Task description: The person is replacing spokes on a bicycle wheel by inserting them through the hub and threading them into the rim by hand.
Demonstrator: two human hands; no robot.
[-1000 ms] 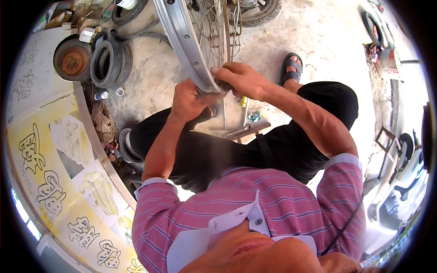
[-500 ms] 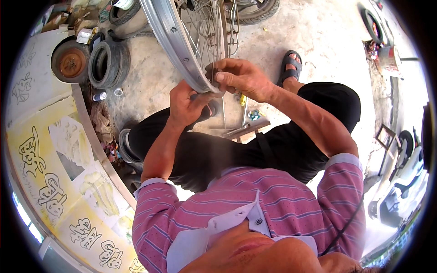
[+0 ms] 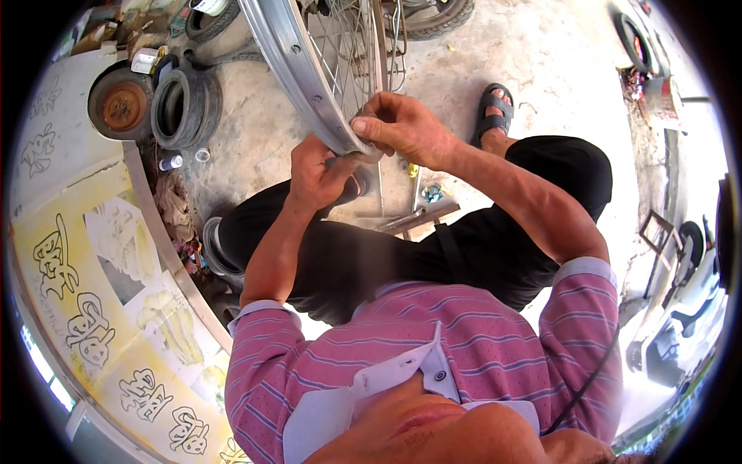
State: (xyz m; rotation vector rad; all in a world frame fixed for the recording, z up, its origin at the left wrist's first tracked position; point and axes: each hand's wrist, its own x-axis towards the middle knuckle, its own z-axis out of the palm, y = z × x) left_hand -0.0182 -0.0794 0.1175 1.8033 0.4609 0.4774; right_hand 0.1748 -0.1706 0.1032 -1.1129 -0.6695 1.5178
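Note:
A bare silver wheel rim (image 3: pixel 287 58) with holes along its channel stands upright before me, its thin spokes (image 3: pixel 352 66) running up on the right side. My left hand (image 3: pixel 315 172) is closed around the rim's lower end, thumb lying along the edge. From the other side my right hand (image 3: pixel 411 130) meets the rim at the same spot. Its thumb tip presses at the rim's edge and the fingers curl beside the spokes in a pinch. Whatever small thing lies between those fingertips is hidden.
Below the hands lies a metal bar (image 3: pixel 421 220) on the floor. Tyres (image 3: pixel 184 108) and a wheel with a rusty hub (image 3: pixel 122 107) stand at the left, near a painted board (image 3: pixel 46 185). Another tyre (image 3: pixel 433 22) is at the far side, one more (image 3: pixel 632 42) at the far right.
My right hand has shifted slightly left and up, its thumb now over the rim's edge. The left hand keeps its hold with barely any movement.

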